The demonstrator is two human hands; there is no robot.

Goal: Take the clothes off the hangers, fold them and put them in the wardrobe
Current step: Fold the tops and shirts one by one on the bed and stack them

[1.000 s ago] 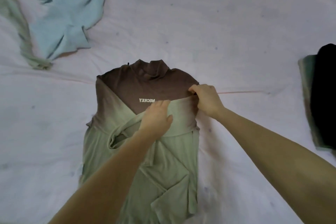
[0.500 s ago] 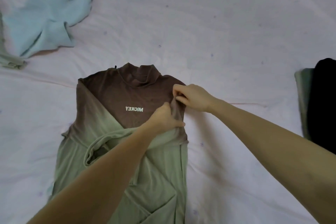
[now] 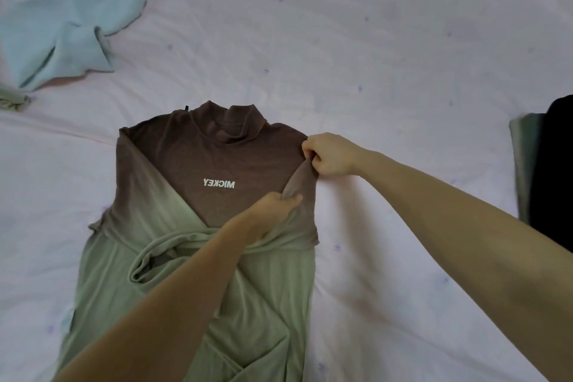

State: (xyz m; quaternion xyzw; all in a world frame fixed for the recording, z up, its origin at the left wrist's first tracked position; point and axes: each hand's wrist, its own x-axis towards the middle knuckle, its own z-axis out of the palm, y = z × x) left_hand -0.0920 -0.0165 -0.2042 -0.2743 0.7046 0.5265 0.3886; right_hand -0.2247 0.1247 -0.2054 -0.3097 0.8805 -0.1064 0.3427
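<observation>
I see a pale pink bedsheet with small purple specks [image 3: 387, 40] filling the view, wrinkled and carrying everything else. On it, toward the near edge and left of centre, lies the long high-necked top that fades from brown at the collar to sage green below [image 3: 192, 161], spread flat with its collar pointing away from me and white mirrored lettering across the chest. Its sleeves are folded in across the green body, crossing below the lettering. At the sheet's far left corner I see a crumpled light blue garment [image 3: 65, 9], with a scrap of pale green cloth [image 3: 14, 101] just beside it at the left edge. At the right edge sits a stack of dark black fabric on grey-green fabric [image 3: 527, 164], partly cut off. My right hand [image 3: 330, 153] is curled tight on the top's right shoulder seam, pinching the fabric. My left hand [image 3: 274, 206] is lower, just below the lettering, fingers closed on a fold of that same sleeve fabric, which is pulled taut between the two hands.
</observation>
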